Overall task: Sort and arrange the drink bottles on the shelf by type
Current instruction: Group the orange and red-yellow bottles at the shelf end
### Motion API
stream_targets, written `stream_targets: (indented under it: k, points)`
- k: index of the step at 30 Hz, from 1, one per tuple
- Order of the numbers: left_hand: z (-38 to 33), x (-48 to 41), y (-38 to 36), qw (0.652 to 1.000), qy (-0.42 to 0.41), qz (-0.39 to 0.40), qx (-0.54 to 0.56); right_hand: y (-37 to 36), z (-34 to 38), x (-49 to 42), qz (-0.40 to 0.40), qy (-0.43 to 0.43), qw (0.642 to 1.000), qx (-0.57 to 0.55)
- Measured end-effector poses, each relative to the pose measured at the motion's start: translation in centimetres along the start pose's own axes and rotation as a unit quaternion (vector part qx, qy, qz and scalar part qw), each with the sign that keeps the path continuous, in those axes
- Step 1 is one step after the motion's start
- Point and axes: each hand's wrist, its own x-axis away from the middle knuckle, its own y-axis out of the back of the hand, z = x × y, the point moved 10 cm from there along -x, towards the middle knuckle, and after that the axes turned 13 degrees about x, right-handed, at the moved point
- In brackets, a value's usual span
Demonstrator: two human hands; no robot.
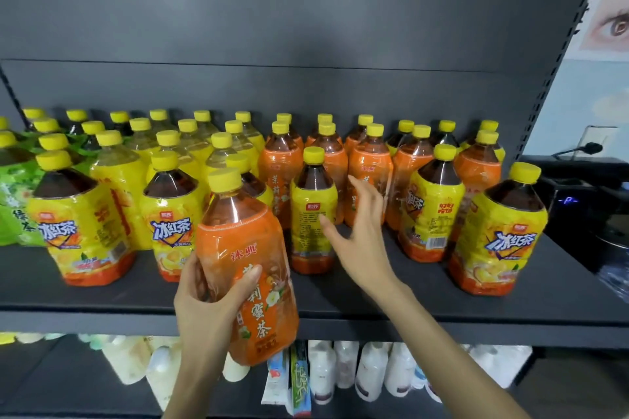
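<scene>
My left hand grips an orange-labelled tea bottle with a yellow cap, held tilted in front of the dark shelf's front edge. My right hand reaches over the shelf with fingers spread, right beside a yellow-labelled dark tea bottle in the middle; it holds nothing. Orange-labelled bottles stand in rows behind that bottle. Yellow-labelled bottles stand at the left front, centre-left and right. Green-labelled bottles sit at the far left.
Pale yellow-labelled bottles fill the back left rows. The lower shelf holds white bottles and tubes. A dark device with a lit display stands to the right of the shelf. Bare shelf surface shows along the front.
</scene>
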Motion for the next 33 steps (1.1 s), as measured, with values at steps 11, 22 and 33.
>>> stream_targets:
  k: [11, 22, 33]
  points:
    - [-1.2, 1.0, 1.4, 1.000, -0.016, -0.024, -0.002, -3.8, -1.1, -3.3, 0.017, -0.044, 0.997, -0.064]
    - [-0.1, 0.6, -1.5, 1.000, -0.012, 0.024, -0.009, 4.2, -4.4, 1.4, -0.021, -0.046, 0.999, -0.018]
    - [0.9, -0.6, -6.1, 0.997, -0.022, 0.074, -0.008, 14.0, -9.4, 4.5, -0.137, -0.126, 0.962, 0.198]
